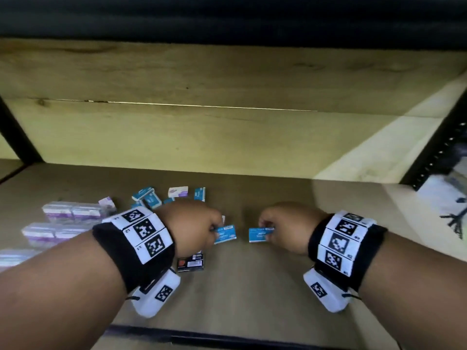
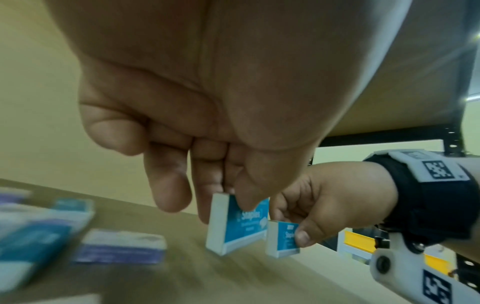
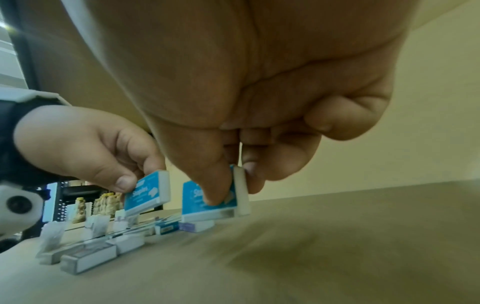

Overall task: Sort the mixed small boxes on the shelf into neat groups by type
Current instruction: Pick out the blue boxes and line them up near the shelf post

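Each hand pinches a small blue staples box just above the brown shelf board [image 1: 252, 286]. My left hand [image 1: 202, 223] holds one blue box [image 1: 225, 234] between thumb and fingers; it shows close up as the left blue box [image 2: 241, 224]. My right hand [image 1: 283, 226] pinches a second blue box [image 1: 258, 234], seen large as the right blue box [image 3: 210, 199]. The two boxes hang side by side, a small gap apart. More blue boxes [image 1: 146, 195] lie mixed behind my left wrist with a white-and-purple box [image 1: 178, 192].
Rows of purple-and-white boxes [image 1: 73, 212] line the shelf's left side. A black box [image 1: 190, 262] lies under my left wrist. The shelf's right half [image 1: 316, 274] is bare board, bounded by a black perforated upright [image 1: 434, 152] and the wooden back panel [image 1: 202, 135].
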